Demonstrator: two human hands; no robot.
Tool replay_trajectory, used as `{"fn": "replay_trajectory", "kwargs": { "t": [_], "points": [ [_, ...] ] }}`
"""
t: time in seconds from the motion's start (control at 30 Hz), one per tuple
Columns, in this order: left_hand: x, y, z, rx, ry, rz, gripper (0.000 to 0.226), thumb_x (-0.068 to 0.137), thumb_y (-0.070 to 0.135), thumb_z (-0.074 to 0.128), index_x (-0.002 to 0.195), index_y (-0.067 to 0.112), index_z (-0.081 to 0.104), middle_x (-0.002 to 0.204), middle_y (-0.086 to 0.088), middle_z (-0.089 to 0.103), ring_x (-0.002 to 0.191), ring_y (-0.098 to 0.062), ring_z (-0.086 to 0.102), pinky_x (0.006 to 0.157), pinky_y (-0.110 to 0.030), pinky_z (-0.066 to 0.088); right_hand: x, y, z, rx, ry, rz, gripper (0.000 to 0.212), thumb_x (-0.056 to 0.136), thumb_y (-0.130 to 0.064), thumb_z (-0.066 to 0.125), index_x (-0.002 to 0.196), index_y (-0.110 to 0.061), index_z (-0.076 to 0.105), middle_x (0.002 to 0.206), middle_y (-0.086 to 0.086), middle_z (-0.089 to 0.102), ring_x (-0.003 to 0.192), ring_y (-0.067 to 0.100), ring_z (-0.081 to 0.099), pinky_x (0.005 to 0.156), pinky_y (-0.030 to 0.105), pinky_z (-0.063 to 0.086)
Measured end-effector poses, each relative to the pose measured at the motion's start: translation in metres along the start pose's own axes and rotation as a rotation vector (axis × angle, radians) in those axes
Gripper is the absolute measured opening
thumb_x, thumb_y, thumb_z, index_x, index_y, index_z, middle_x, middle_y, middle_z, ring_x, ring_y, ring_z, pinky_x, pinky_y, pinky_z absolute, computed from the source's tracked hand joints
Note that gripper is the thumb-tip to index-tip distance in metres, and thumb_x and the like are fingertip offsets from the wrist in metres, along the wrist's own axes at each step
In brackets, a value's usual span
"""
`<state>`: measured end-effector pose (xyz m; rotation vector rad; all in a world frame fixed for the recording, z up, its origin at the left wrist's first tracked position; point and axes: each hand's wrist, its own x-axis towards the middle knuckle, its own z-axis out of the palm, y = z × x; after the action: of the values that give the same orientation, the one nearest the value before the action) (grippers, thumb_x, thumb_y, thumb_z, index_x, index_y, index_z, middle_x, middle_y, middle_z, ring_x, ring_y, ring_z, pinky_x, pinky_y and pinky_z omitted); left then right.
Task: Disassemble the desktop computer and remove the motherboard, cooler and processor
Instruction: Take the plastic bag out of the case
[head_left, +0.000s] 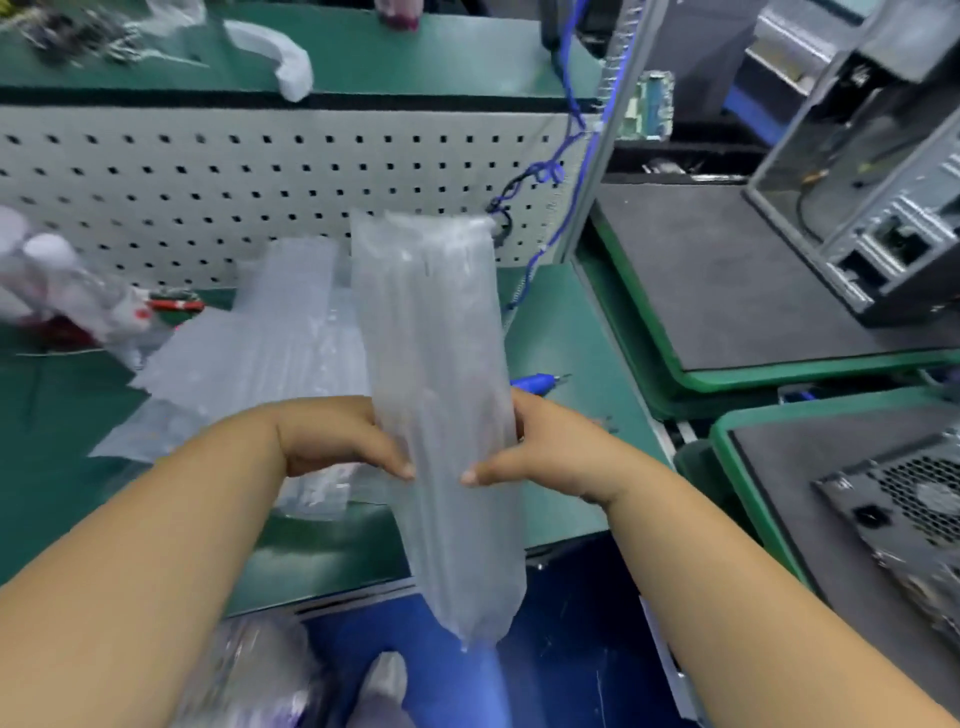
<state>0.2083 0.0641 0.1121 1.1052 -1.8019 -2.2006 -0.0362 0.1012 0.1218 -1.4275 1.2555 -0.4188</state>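
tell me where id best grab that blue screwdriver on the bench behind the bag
Judging by what shows, grip the blue electric screwdriver around its blue barrel, coming down from above on the right side. It lies flat on the green bench mat with its metal tip pointing right, and the air-cushion bag held in both hands hides its left end.

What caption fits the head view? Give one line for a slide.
Both hands, left hand and right hand, hold a clear air-cushion bag upright over the green workbench.
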Motion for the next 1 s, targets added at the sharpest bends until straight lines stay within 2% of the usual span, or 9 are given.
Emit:
{"fn": "replay_trajectory", "kwargs": {
  "t": [0.07,0.17,0.27,0.37,0.43,0.6,0.7,0.83,1.0],
  "points": [
    [-0.017,-0.005,-0.022,-0.112,0.216,-0.021,0.046,0.071,0.009,0.072,0.116,0.010,0.066,0.119,-0.007,0.068,0.112,-0.022,0.063,0.094,-0.032,0.051,0.025,-0.017,0.009,0.017,0.050,-0.002,0.064,0.064,-0.035,0.086,0.121,-0.027,0.057,0.111,-0.011,0.071,0.103,0.008,0.067,0.092,0.040,0.055],
    [-0.038,-0.011,-0.049,-0.293,0.505,-0.025,0.051,0.069,0.027,0.073,0.117,0.010,0.066,0.113,-0.008,0.071,0.102,-0.023,0.068,0.086,-0.037,0.053,0.059,-0.038,0.027,0.088,0.140,-0.002,0.062,0.068,-0.057,0.077,0.119,-0.029,0.058,0.107,-0.013,0.071,0.091,0.007,0.070,0.071,0.033,0.056],
    [-0.053,-0.011,-0.072,-0.403,0.693,-0.045,0.061,0.066,0.039,0.071,0.120,0.012,0.065,0.115,-0.010,0.070,0.105,-0.028,0.066,0.098,-0.047,0.047,0.091,-0.049,0.047,0.151,0.197,0.065,0.071,0.078,-0.061,0.067,0.130,-0.013,0.052,0.121,0.001,0.065,0.093,0.017,0.068,0.085,0.041,0.056],
    [-0.064,-0.006,-0.092,-0.410,0.806,-0.082,0.055,0.067,0.038,0.077,0.116,0.015,0.065,0.103,-0.009,0.073,0.093,-0.031,0.070,0.084,-0.047,0.054,0.114,-0.061,0.064,0.238,0.201,0.104,0.080,0.083,-0.057,0.065,0.142,-0.009,0.040,0.132,0.004,0.056,0.101,0.019,0.064,0.091,0.042,0.054],
    [-0.066,-0.007,-0.106,-0.288,0.951,-0.126,0.045,0.076,0.036,0.076,0.114,0.015,0.064,0.097,-0.008,0.074,0.083,-0.030,0.072,0.074,-0.042,0.056,0.123,-0.067,0.071,0.329,0.191,0.089,0.082,0.085,-0.053,0.066,0.149,-0.019,0.028,0.133,-0.001,0.054,0.110,0.018,0.061,0.093,0.038,0.051],
    [-0.064,-0.014,-0.132,0.447,1.363,-0.637,0.081,0.075,0.049,0.070,0.138,0.014,0.034,0.136,-0.020,0.044,0.119,-0.042,0.047,0.095,-0.050,0.044,0.132,-0.062,0.076,0.255,0.106,0.140,0.094,0.085,-0.052,0.065,0.156,-0.029,0.007,0.152,0.004,0.038,0.133,0.025,0.045,0.112,0.045,0.036],
    [-0.047,-0.009,-0.128,0.504,1.367,-0.393,0.072,0.080,0.045,0.066,0.139,0.016,0.036,0.138,-0.015,0.042,0.121,-0.037,0.046,0.093,-0.046,0.043,0.125,-0.054,0.065,0.214,0.114,0.139,0.085,0.087,-0.050,0.063,0.155,-0.028,0.016,0.150,0.002,0.040,0.128,0.022,0.049,0.110,0.044,0.039],
    [-0.019,0.003,-0.097,0.565,1.201,-0.004,0.056,0.085,0.036,0.066,0.136,0.027,0.046,0.136,-0.002,0.047,0.120,-0.021,0.050,0.099,-0.037,0.041,0.108,-0.042,0.044,0.192,0.157,0.111,0.062,0.091,-0.042,0.061,0.146,-0.023,0.039,0.127,-0.003,0.057,0.105,0.013,0.064,0.103,0.041,0.046],
    [0.014,0.022,-0.059,0.843,1.030,0.125,0.036,0.085,0.030,0.067,0.120,0.029,0.060,0.121,0.002,0.056,0.111,-0.018,0.052,0.096,-0.036,0.042,0.077,-0.026,0.013,0.192,0.223,0.090,0.031,0.093,-0.032,0.060,0.123,-0.023,0.060,0.107,-0.011,0.065,0.077,0.003,0.066,0.079,0.020,0.050]
  ]
}}
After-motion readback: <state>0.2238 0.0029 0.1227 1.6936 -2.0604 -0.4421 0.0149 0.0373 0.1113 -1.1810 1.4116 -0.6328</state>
